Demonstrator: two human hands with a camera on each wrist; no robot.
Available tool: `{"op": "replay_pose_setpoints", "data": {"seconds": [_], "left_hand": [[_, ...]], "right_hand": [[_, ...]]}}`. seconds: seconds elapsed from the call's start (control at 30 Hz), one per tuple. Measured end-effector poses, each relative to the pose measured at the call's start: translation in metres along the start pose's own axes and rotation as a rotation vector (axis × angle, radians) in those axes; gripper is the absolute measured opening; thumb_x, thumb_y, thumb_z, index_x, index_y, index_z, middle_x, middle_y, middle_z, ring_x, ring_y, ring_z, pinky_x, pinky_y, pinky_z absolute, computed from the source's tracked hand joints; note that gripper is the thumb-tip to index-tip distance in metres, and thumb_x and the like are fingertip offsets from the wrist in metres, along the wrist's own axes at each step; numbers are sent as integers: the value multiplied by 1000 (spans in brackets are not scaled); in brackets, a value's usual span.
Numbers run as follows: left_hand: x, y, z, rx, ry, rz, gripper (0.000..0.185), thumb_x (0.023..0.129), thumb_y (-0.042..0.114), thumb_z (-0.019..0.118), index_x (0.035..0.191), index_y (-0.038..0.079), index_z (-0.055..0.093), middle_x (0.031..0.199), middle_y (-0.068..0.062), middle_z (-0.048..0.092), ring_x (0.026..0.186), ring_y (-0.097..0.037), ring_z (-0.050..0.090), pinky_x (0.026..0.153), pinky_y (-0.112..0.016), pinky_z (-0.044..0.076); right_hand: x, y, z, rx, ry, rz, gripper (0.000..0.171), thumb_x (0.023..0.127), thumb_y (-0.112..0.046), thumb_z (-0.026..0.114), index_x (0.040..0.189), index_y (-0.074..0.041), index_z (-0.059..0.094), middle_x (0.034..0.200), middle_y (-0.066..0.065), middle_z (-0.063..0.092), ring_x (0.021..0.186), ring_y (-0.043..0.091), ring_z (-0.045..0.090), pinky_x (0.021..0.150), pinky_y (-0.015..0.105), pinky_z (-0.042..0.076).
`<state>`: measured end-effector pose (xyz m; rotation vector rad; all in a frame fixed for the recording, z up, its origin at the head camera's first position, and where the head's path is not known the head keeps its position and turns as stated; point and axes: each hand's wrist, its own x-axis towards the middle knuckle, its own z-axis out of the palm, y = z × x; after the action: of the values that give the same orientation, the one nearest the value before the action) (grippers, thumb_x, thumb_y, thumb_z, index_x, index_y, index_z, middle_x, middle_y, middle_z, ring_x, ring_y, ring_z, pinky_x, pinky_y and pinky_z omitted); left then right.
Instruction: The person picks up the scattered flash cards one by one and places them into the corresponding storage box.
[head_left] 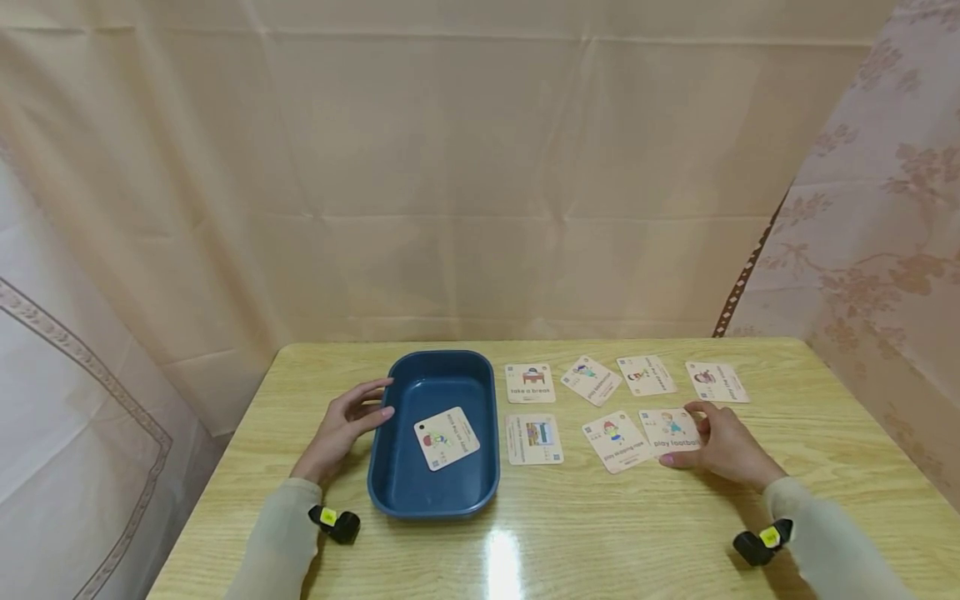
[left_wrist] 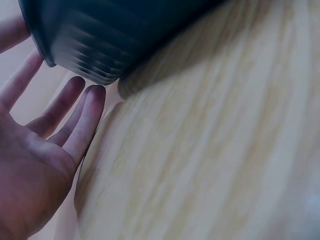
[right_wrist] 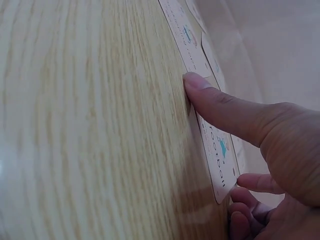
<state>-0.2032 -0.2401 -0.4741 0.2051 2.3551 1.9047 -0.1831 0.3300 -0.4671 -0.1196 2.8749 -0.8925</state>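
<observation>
My left hand [head_left: 339, 432] is at the left side of a blue plastic tray [head_left: 433, 500], thumb and index finger touching its rim. In the left wrist view the other fingers stretch out beneath the rim. One picture card [head_left: 446, 438] lies tilted inside the tray. With thumb and fingers at its edges, my right hand [head_left: 729, 448] holds the "play football" card [head_left: 667, 427], low over the table. That card [right_wrist: 219, 157] looks flat or nearly so in the right wrist view; whether it touches the table I cannot tell. Beside it lies the rope-skipping card [head_left: 617, 442].
Several more cards lie right of the tray: "take a break" [head_left: 529, 383], a classroom card [head_left: 535, 440], a badminton card [head_left: 592, 380], another tilted card [head_left: 647, 376] and one at the far right [head_left: 717, 382]. The wooden table [head_left: 600, 533] ends at a beige curtain [head_left: 465, 208].
</observation>
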Motion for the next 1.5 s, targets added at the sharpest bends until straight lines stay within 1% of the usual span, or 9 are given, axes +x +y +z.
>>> {"op": "replay_pose_setpoints", "data": {"seconds": [0.27,0.43,0.6,0.87,1.1,1.33,1.5], "left_hand": [[0,1,0,2,0,9,55,98,20,70,148,9,51,148,-19,48,129,-39,50,107,-50,43],[-1,1,1,-1,4,6,55,97,20,70,148,9,52,147,-19,49,128,-39,51,106,-49,44],[-1,1,1,2,2,1,54,98,21,70,148,10,52,147,-19,50,127,-38,52,106,-48,44],[-1,1,1,4,0,1,55,98,21,70,148,10,52,147,-19,49,128,-38,52,106,-49,44],[0,0,0,7,2,4,54,98,21,70,148,10,52,148,-18,49,129,-38,51,106,-49,44],[0,1,0,7,4,0,55,98,21,70,148,10,52,148,-18,49,129,-38,51,107,-50,43],[0,0,0,5,3,-9,55,98,22,70,148,10,52,148,-18,49,129,-38,51,108,-51,42]], "right_hand": [[1,-1,-1,-13,-7,1,107,68,-46,93,139,14,41,105,24,49,90,32,47,78,46,44],[1,-2,-1,-11,-6,18,107,67,-49,93,138,13,42,105,24,48,90,33,48,78,46,44],[2,-1,-1,-9,-2,31,107,66,-49,93,136,13,42,104,23,47,90,32,48,76,42,42],[4,0,0,18,9,26,103,66,-43,95,129,17,41,97,19,43,87,30,45,73,38,38],[4,0,1,52,28,26,102,65,-39,97,126,19,39,98,19,47,87,30,48,75,38,41],[3,2,-2,106,30,43,93,72,-29,95,127,17,36,99,20,47,88,30,48,75,37,40],[3,5,-5,120,26,55,86,77,-26,91,126,15,34,100,21,46,89,31,48,74,37,40]]}}
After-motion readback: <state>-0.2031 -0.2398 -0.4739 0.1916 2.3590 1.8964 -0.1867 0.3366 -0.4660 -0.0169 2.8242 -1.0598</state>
